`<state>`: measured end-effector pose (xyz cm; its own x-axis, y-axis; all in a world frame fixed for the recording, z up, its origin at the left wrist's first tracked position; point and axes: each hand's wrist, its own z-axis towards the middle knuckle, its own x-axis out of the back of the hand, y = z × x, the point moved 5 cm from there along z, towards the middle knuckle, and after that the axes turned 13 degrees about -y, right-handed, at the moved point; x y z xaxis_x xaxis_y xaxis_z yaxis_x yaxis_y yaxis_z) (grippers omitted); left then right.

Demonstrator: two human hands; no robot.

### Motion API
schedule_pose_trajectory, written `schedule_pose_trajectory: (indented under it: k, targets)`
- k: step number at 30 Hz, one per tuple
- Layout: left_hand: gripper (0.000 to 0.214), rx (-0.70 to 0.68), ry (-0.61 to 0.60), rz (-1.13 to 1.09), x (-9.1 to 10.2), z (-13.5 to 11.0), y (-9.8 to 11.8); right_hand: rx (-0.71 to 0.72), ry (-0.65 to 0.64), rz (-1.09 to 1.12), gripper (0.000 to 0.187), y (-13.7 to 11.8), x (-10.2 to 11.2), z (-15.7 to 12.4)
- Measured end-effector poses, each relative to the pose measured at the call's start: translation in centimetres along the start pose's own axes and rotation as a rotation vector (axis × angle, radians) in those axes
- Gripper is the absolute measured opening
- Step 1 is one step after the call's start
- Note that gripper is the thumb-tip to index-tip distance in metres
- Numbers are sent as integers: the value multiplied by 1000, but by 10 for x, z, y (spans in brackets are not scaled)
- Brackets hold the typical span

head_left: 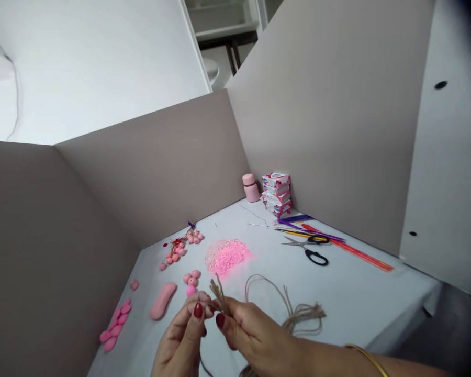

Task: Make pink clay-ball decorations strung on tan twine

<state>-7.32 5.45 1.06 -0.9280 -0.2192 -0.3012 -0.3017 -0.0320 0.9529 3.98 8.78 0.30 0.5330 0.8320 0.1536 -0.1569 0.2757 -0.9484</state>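
My left hand [184, 335] and my right hand [251, 335] meet low in the middle of the view, both pinched on a short bunch of jute twine ends [219, 294] that stick up between the thumbs. A small pink clay ball [204, 297] sits at my left fingertips. More jute twine [298, 314] lies looped on the white table [357, 293] just right of my right hand. A gold bangle [367, 357] is on my right wrist.
On the table lie a heap of pink granules [226, 255], pink clay balls [191, 279], a pink clay roll [163, 300], pink petals [115, 324], finished pink bunches [180, 246], scissors [308, 247], coloured sticks [337, 242], a pink jar [251, 187] and stacked boxes [277, 195]. Grey partition walls enclose it.
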Motion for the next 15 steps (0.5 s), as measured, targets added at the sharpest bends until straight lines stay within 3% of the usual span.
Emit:
schedule_pose_trajectory:
  k: [3, 8, 12, 15]
  targets:
    - [34, -39, -15, -27, 0, 5, -6, -36, -50, 37, 34, 2, -5, 0]
    - [28, 77, -6, -154, -15, 3, -12, -69, -136, 143, 43, 10, -15, 1]
    - [32, 123, 44, -148, -18, 0, -13, 43, -183, 241, 43, 7, -16, 4]
    - [29, 7, 15, -106, -17, 4, -11, 144, -131, 212, 35, -7, -8, 4]
